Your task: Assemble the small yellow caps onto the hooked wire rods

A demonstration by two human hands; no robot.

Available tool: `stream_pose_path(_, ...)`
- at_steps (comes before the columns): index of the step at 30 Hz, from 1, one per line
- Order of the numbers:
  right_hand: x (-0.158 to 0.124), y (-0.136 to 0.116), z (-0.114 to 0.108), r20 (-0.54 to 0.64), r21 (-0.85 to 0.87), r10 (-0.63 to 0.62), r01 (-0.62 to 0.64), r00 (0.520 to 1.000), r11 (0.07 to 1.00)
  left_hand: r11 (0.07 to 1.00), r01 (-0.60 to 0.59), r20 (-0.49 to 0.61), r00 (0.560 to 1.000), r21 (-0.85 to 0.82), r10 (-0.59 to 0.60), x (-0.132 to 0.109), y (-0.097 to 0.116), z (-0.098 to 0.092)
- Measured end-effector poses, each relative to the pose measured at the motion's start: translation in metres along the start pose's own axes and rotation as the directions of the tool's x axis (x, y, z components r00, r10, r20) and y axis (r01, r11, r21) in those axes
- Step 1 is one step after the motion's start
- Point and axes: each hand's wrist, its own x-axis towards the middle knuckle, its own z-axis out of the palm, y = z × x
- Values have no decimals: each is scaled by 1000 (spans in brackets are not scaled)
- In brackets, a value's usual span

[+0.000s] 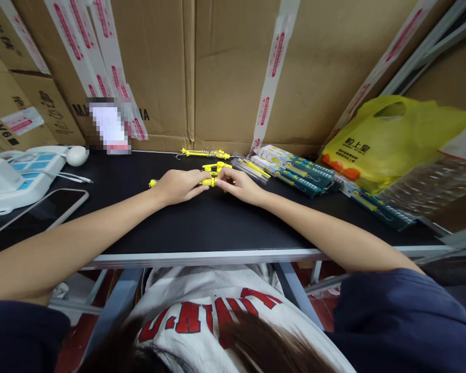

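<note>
Both my hands meet at the middle of the black table (202, 228). My left hand (178, 185) lies over a thin yellow tool (208, 182), its fingers curled on the shaft; a yellow end (153, 183) pokes out left of the wrist. My right hand (238, 185) pinches the same yellow tool from the right. Just behind my fingers lies another yellow tool (216, 167), and a third yellow tool (204, 153) rests by the cardboard wall.
Packaged tools in green-and-white sleeves (295, 171) are stacked to the right, beside a yellow plastic bag (388, 140). A white power strip (19, 176), a cable and a phone (39, 212) sit at the left. Cardboard boxes (202, 67) wall the back. The table's metal edge (202, 257) is near me.
</note>
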Motion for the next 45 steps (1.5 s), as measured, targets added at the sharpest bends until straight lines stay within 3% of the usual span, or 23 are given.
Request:
stream_pose_path(10,0,-5,-1,-27,-43,6,-7,1000,999,1000,10,-7,1000,15,-10,1,2,-1)
stream_pose_path(17,1,-3,-2,35,-90,20,-17,999,996,1000,-4,12,1000,24,4,1,2,-1)
stream_pose_path(28,0,4,2,4,42,-47,47,999,998,1000,7,9,1000,15,-7,0,-2,3)
stream_pose_path(35,-1,-2,-1,-77,-27,8,-10,997,1000,1000,9,11,1000,13,-9,1,0,0)
stream_pose_path(40,0,-3,-3,1,-104,34,-33,999,994,1000,8,7,1000,10,-8,2,1,0)
stream_pose_path(45,0,0,-1,4,-24,-9,9,1000,1000,1000,2,0,1000,15,-2,0,-2,2)
